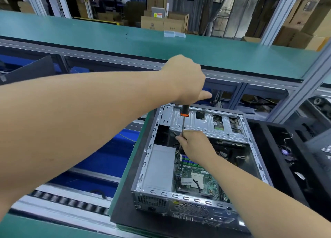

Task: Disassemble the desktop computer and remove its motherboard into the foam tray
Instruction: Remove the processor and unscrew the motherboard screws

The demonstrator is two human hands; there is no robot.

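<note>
The open desktop case (152, 144) lies on a black mat, its green motherboard (198, 180) showing inside beside the grey power supply (159, 167). My left hand (184, 80) grips the handle of a black-and-orange screwdriver (184, 112) from above, holding it upright over the case. My right hand (195, 144) pinches the screwdriver's metal shaft low down inside the case, near the silver drive cage (206, 123). The tip is hidden behind my fingers. A black foam tray (279, 158) lies right of the case.
A roller conveyor (71, 200) runs along the left, with blue surfaces below. A green shelf (125, 45) spans the back above an aluminium frame. Small parts and cables sit in the foam tray's slots. Cardboard boxes stand far behind.
</note>
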